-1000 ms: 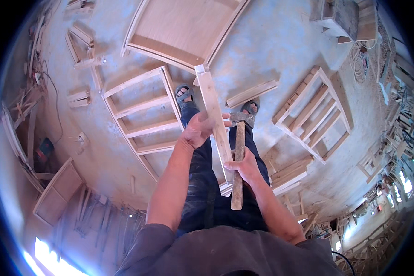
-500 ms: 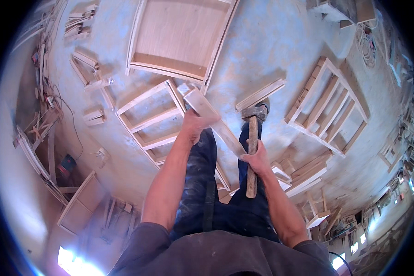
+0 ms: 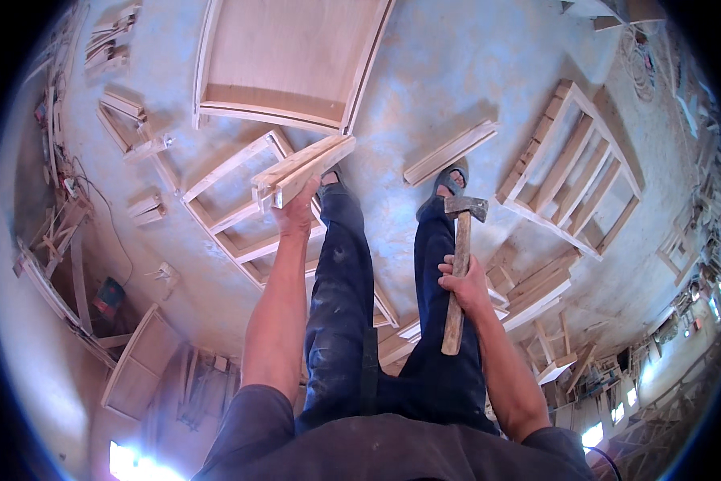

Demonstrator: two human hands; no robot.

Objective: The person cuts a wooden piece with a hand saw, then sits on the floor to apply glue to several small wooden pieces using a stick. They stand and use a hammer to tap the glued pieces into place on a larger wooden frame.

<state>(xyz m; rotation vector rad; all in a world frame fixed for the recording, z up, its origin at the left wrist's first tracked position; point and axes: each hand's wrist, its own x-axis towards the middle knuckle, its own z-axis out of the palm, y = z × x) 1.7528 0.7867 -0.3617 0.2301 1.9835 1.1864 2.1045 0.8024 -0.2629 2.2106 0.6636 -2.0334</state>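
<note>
My left hand point(image 3: 298, 210) is closed round a pale wooden rail point(image 3: 308, 167) from below. The rail slants up to the right, and a lengthwise groove or seam shows in it. My right hand point(image 3: 469, 287) grips a hatchet point(image 3: 457, 321) about midway along its worn wooden handle. Its grey metal head point(image 3: 466, 208) points away from me, in front of my right foot. Below the rail, a slatted wooden frame point(image 3: 216, 226) lies on the floor, partly hidden by my left arm and the rail.
A large panelled frame point(image 3: 280, 56) lies ahead. Another slatted frame point(image 3: 573, 172) is at the right, with a loose wooden piece point(image 3: 450, 152) between it and my feet. Short offcuts point(image 3: 148, 208) lie at the left. Stacked boards point(image 3: 541, 289) sit beside my right leg.
The rail has swung from slanting down toward my right hand to slanting up rightward, held by my left hand alone. My right hand with the hatchet has moved a little right, away from the rail.
</note>
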